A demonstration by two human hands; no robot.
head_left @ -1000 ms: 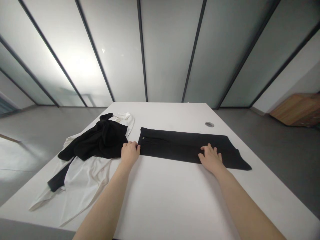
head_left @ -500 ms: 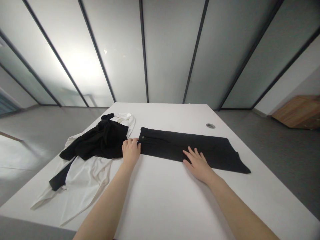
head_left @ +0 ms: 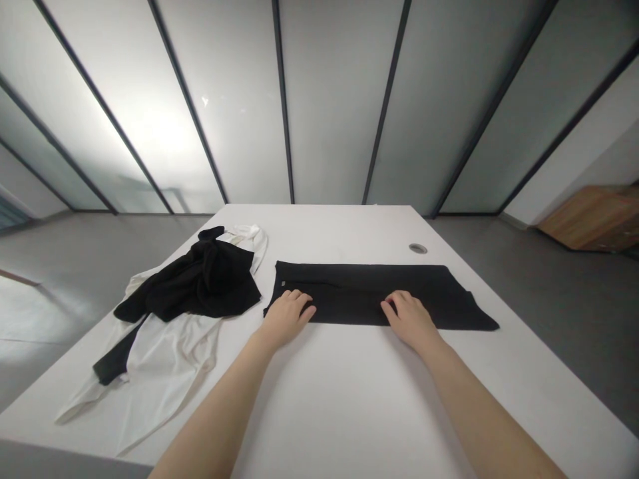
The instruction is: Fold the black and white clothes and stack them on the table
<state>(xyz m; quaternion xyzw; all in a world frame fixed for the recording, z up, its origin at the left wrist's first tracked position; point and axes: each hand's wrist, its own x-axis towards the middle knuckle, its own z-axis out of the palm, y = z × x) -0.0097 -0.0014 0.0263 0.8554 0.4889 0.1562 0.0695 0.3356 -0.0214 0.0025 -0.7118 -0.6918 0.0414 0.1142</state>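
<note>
Flat, both hands (head_left: 349, 316) on blk trousers (head_left: 369, 293)

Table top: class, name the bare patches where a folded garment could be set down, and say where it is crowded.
Bare table lies between the forearms, nearer than the black trousers under the left hand and right hand. Another strip runs behind them, around the grommet. The left side is crowded by the black garment on white cloth.

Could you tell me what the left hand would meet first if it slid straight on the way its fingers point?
The left hand already rests on the flat, folded black fabric trousers; going on, it would cross them, then bare white table, as far as depth shows.
</note>
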